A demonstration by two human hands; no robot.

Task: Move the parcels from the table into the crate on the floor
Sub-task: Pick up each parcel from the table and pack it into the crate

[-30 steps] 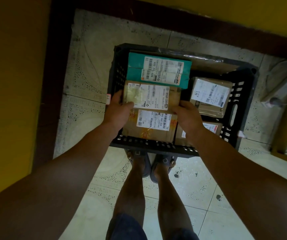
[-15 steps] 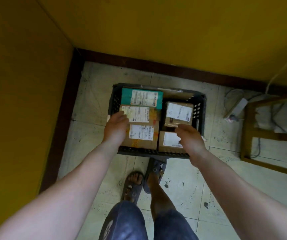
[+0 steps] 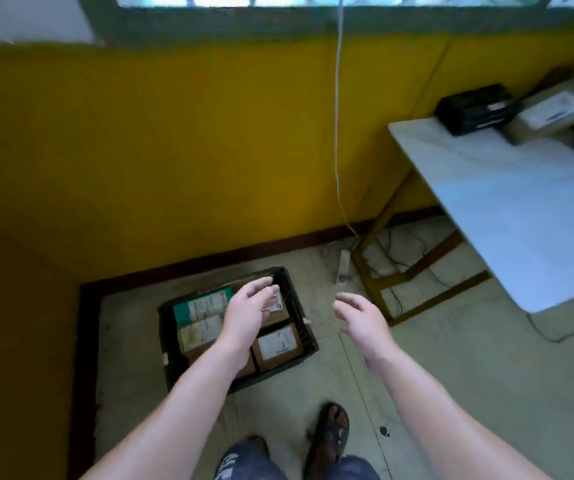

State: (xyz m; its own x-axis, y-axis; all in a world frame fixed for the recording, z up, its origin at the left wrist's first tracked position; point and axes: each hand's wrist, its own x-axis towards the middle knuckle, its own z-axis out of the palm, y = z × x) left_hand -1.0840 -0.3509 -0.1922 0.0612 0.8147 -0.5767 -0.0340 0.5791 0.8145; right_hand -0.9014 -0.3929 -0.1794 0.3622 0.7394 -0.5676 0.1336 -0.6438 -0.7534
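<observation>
Parcels [image 3: 277, 344] sit tight in the crate [image 3: 308, 336]; our left hand [image 3: 247, 313] and right hand [image 3: 361, 320] hover empty, fingers [image 3: 259, 285] loosely curled, free for the far corner of the table [image 3: 521, 220].

Likely parcel back room: labelled parcels [image 3: 280, 344] in crate [image 3: 166, 330], table [image 3: 521, 209].

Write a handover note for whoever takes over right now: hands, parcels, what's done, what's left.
Left hand: open, empty, above the black plastic crate on the floor.
Right hand: open, empty, over the floor tiles beside the crate.
Done: a teal parcel and several brown cardboard parcels lie in the crate.
Left: a brown cardboard parcel with a white label and a black box sit at the far end of the white table; likely next.
</observation>
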